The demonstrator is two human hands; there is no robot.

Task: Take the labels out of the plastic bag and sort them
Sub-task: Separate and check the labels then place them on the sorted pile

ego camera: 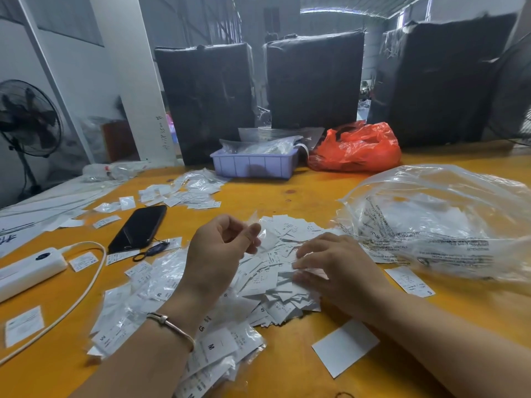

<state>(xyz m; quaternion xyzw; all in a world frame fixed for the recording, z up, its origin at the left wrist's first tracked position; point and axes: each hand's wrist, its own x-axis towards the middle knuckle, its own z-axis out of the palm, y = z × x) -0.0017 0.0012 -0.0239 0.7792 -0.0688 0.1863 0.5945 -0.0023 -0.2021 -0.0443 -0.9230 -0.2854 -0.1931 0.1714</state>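
A heap of small white size labels (pixel 275 285) lies on the yellow table (pixel 301 193) right in front of me. My left hand (pixel 221 251) hovers over the heap's left side and pinches a small clear plastic piece between thumb and fingers. My right hand (pixel 336 265) lies palm down on the heap, its fingertips pinching a few labels. A large clear plastic bag (pixel 436 222) with printed warning text sits to the right, with more labels inside. Further labels in small clear sleeves (pixel 161 285) are spread under my left forearm.
A black phone (pixel 139 228), a white power bank (pixel 28 271) with a cable and a key ring lie at left. A lilac tray (pixel 253 165) of bagged labels and a red bag (pixel 359 147) stand at the back, before black wrapped bales. A blank card (pixel 344 347) lies near my right forearm.
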